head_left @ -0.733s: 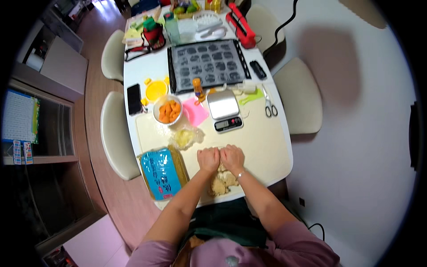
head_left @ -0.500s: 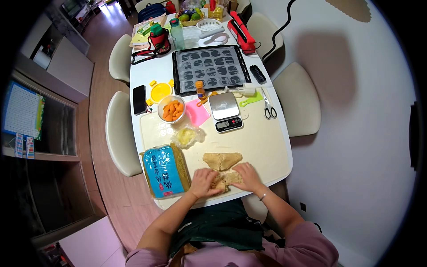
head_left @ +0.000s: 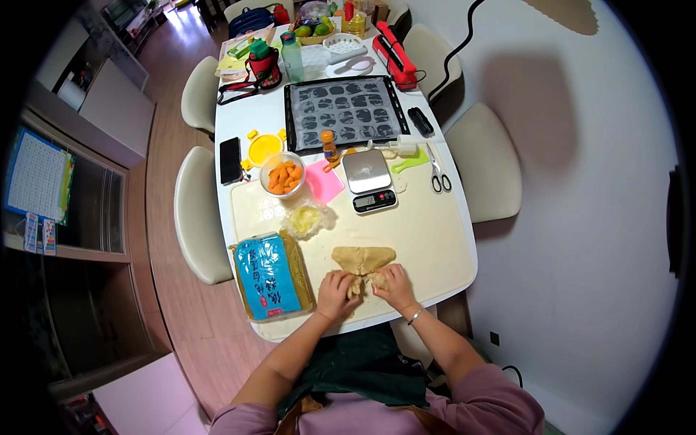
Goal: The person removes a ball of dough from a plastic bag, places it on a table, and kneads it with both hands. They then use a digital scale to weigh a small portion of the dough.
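A large lump of tan dough [head_left: 364,258] lies on the cream mat [head_left: 428,246] near the table's front edge. Just in front of it, my left hand [head_left: 336,293] is curled round one smaller piece of dough [head_left: 354,288]. My right hand [head_left: 394,286] grips another piece [head_left: 378,280], with a narrow gap between the two. Crumbs are scattered around them. To the left of my hands stands a blue and gold plastic package [head_left: 270,279]. Behind the dough is a kitchen scale [head_left: 368,177] with nothing on its plate.
A bowl of orange pieces [head_left: 283,176], a bag with something pale yellow [head_left: 307,219] and a pink sheet [head_left: 323,183] sit left of the scale. Scissors [head_left: 438,174] lie at right. Beyond is a lined black baking tray [head_left: 290,123]. Chairs flank the table.
Both hands have lifted the smaller dough pieces slightly and closed round them; the pieces are now apart. My right hand has moved a little inward. The large lump stays in place.
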Tool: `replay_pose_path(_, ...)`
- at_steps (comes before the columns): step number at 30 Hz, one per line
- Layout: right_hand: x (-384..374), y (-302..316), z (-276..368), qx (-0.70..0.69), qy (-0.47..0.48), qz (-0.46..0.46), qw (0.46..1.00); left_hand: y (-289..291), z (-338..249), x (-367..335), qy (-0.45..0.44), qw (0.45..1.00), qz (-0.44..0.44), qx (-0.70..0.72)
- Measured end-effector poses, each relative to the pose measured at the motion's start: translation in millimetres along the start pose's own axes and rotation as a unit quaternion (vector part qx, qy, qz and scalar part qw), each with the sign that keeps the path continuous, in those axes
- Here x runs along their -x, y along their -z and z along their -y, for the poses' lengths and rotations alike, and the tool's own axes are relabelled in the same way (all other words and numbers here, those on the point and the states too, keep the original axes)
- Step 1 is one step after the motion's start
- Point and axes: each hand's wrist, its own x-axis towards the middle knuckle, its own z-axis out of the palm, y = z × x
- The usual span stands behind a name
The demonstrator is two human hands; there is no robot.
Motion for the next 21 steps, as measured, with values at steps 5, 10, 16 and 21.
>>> replay_pose_path(5,-57.5,3.7,27.4,0.004,-0.002,-0.028,1.000,18.5,-3.0,-8.6,0.061,0.998,0.014,0.016)
replay_pose_path(10,-72.8,2.2,31.1,-0.023,0.021,-0.017,0.999,15.2,-2.7,-49.8,0.130,0.984,-0.105,0.068)
replay_pose_path(16,-115.6,-15.4,48.7,-0.206,-0.351,0.027,0.913,-28.4,18.0,-114.1,0.399,0.855,-0.013,0.331)
replay_pose_path(21,-101.7,-57.4,32.9,0.072,-0.237,0.068,0.967,-23.4,-0.3,-119.6,0.357,0.930,-0.065,0.066)
